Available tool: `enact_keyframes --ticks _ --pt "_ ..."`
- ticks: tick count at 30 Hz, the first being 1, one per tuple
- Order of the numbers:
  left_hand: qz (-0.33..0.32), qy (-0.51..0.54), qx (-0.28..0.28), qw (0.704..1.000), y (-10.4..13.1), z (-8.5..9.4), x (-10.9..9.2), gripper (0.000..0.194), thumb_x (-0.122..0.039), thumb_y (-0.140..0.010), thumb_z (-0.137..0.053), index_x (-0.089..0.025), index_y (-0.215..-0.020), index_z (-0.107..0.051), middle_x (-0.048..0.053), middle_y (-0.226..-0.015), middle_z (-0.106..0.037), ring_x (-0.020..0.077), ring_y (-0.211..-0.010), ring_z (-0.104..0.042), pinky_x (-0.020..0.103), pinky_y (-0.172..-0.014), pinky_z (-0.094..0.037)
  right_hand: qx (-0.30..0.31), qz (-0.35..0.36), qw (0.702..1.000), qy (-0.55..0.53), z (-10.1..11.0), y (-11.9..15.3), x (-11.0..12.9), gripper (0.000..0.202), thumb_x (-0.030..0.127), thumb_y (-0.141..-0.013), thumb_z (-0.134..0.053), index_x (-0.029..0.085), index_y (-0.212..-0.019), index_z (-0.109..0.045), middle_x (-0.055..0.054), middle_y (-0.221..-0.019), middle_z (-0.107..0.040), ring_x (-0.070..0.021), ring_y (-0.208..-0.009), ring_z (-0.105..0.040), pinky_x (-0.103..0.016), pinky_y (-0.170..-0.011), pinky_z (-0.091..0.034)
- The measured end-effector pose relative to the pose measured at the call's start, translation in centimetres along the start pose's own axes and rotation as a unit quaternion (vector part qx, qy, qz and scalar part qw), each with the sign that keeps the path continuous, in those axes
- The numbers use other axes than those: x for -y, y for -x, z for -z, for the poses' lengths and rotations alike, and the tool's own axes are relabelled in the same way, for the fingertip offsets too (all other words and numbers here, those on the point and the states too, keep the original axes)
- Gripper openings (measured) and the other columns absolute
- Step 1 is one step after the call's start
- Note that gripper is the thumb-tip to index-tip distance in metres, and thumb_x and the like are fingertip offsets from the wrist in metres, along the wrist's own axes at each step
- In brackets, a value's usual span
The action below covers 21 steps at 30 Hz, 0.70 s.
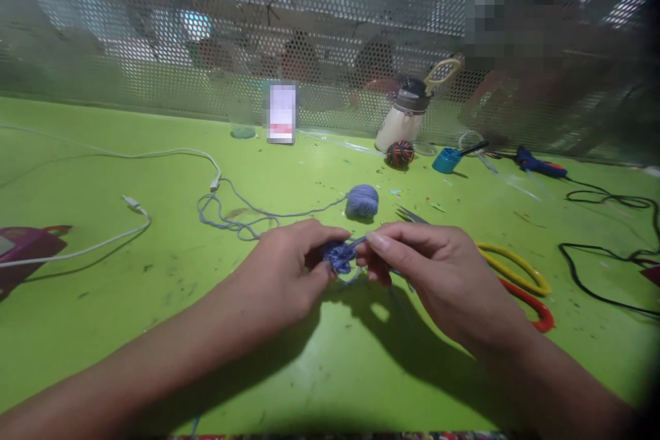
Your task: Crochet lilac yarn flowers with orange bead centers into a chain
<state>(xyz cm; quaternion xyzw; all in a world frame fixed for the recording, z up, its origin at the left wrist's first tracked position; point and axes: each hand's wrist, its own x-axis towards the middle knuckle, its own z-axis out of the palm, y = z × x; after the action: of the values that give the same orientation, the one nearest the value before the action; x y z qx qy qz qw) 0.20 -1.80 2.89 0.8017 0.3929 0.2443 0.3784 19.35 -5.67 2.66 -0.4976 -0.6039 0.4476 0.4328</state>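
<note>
A small piece of purple-blue yarn work (339,257) is pinched between the thumb and fingers of my left hand (293,265). My right hand (430,268) is closed at its right side, with thumb and forefinger on yarn strands that run from the piece; whether a tool is among them cannot be made out. A lavender ball of yarn (362,201) lies just beyond both hands, and its loose strand (304,212) curls over the table to the left. Scissors (515,268) with yellow and red handles lie partly hidden behind my right hand.
On the green table (155,330), white cables (103,247) and a maroon object (31,251) lie left. Farther back are a phone (282,113), a bottle (402,120), a multicoloured yarn ball (400,154), a blue container (446,160) and a glue gun (539,163). A perforated screen stands behind.
</note>
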Motion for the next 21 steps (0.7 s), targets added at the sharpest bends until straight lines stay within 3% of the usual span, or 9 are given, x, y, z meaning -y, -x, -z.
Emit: enact_keyframes --ticks 5,11,17,21 --pt "-0.013 0.049 0.032 0.998 0.1 -0.1 0.1 0.036 -0.016 -0.081 -0.054 -0.024 -0.111 -0.071 0.004 -0.102 -0.073 0.0217 -0.094 -0.065 0.036 -0.085 -0.049 -0.005 0.014 1.0 -0.003 -0.1 -0.4 0.3 0.019 0.029 -0.088 -0.064 0.02 -0.074 -0.073 0.0 -0.067 -0.066 -0.0098 -0.063 -0.055 -0.022 -0.058 -0.043" --pt "0.049 0.186 0.086 0.978 -0.1 0.2 0.4 0.033 -0.021 -0.08 -0.057 -0.023 -0.109 -0.073 0.003 -0.1 -0.075 0.0219 -0.094 -0.067 0.033 -0.084 -0.05 0.003 -0.026 0.997 -0.066 -0.2 -0.9 -0.6 0.018 0.033 -0.087 -0.065 0.02 -0.082 -0.077 -0.002 -0.068 -0.067 -0.0104 -0.064 -0.056 -0.024 -0.06 -0.043" --pt "0.079 0.23 0.068 0.968 -0.4 0.1 0.4 0.033 -0.022 -0.078 -0.063 -0.019 -0.111 -0.071 0.006 -0.105 -0.075 0.0209 -0.096 -0.068 0.032 -0.087 -0.05 -0.014 -0.019 0.999 -0.035 -0.3 -0.7 -0.1 0.017 0.029 -0.088 -0.064 0.02 -0.082 -0.077 -0.001 -0.066 -0.066 -0.0095 -0.062 -0.056 -0.022 -0.059 -0.044" --pt "0.077 0.225 0.047 0.97 -0.5 0.1 0.3 0.034 -0.014 -0.074 -0.063 -0.017 -0.107 -0.071 0.006 -0.105 -0.075 0.0207 -0.096 -0.068 0.033 -0.087 -0.05 -0.025 0.02 0.999 0.005 -0.5 -0.4 0.4 0.017 0.026 -0.087 -0.064 0.018 -0.076 -0.075 0.0 -0.063 -0.065 -0.0097 -0.06 -0.055 -0.022 -0.056 -0.044"
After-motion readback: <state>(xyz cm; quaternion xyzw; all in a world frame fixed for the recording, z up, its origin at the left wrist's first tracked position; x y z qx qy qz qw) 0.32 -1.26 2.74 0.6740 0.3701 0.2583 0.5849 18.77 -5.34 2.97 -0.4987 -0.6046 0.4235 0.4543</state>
